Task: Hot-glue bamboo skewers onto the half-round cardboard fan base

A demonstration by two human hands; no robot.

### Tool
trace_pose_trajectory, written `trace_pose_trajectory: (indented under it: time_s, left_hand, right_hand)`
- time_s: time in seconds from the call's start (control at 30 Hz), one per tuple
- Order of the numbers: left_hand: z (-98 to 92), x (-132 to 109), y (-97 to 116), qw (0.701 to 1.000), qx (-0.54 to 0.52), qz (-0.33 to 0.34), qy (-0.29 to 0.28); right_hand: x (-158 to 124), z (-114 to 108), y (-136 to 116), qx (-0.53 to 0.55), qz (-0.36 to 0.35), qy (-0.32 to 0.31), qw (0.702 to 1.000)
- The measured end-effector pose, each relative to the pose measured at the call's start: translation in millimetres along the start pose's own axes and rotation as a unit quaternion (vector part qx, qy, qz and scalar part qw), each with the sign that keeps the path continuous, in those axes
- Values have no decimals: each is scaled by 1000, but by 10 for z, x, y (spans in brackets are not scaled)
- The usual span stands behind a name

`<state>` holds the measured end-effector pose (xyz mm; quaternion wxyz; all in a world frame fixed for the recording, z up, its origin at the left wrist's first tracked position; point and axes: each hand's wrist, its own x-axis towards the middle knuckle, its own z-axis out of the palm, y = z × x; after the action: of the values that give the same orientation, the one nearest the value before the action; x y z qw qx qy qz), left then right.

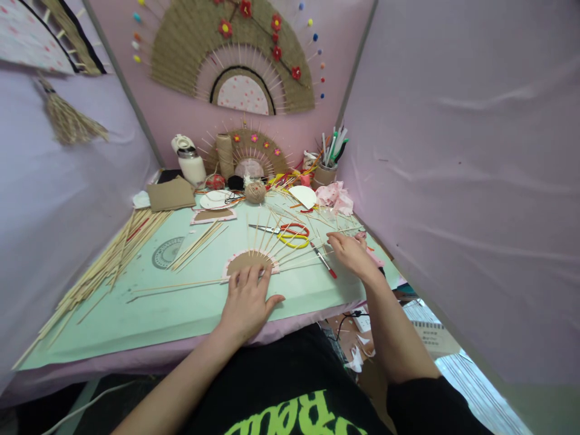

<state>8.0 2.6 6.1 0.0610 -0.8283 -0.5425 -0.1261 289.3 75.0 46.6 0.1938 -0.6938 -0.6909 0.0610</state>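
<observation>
My left hand (248,299) lies flat, fingers spread, pressing on a brown cardboard half-disc (244,261) with thin bamboo sticks (276,238) fanning out from it on the green mat (149,302). My right hand (351,251) rests to the right, fingers curled and pinching the ends of sticks near the mat's right edge. A red-tipped pen (324,261) lies between the two hands. Red and yellow scissors (292,234) lie just beyond the fan.
A big pile of long bamboo sticks (104,266) runs along the left. A twine ball (255,192), white half-disc (303,196), bottle (190,160), pen cup (324,174) and a finished fan (249,154) crowd the back. Pink walls close in on three sides.
</observation>
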Motion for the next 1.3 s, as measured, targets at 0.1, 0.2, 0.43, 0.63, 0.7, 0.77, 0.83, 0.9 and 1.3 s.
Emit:
trace_pose_trajectory:
  time_s: [0.1, 0.2, 0.43, 0.63, 0.7, 0.77, 0.83, 0.9, 1.3]
  left_hand:
    - [-1, 3, 5, 1000, 2, 1, 0]
    - [-1, 7, 11, 1000, 4, 0, -2]
    - [4, 3, 2, 1000, 6, 0, -2]
    - [-2, 5, 7, 1000, 9, 0, -3]
    - [-2, 8, 10, 1000, 10, -1, -3]
    - [-3, 10, 11, 1000, 10, -1, -4]
    - [-3, 9, 11, 1000, 9, 0, -4]
    - [-2, 7, 9, 1000, 9, 0, -3]
    - [24, -3, -5, 1000, 1, 9, 14]
  right_hand:
    - [10, -34, -43, 2, 1, -45, 999]
    - [4, -61, -79, -6, 0, -62, 998]
    - [2, -57, -62, -4, 1, -63, 998]
    - [5, -42, -34, 2, 2, -60, 998]
    - [2, -40, -32, 4, 3, -62, 998]
    - [-1, -33, -23, 7, 2, -62, 998]
    - [-2, -19, -6, 13, 0, -57, 998]
    - [0, -5, 13, 19, 0, -52, 998]
    - [-277, 80, 33, 50, -67, 80, 993]
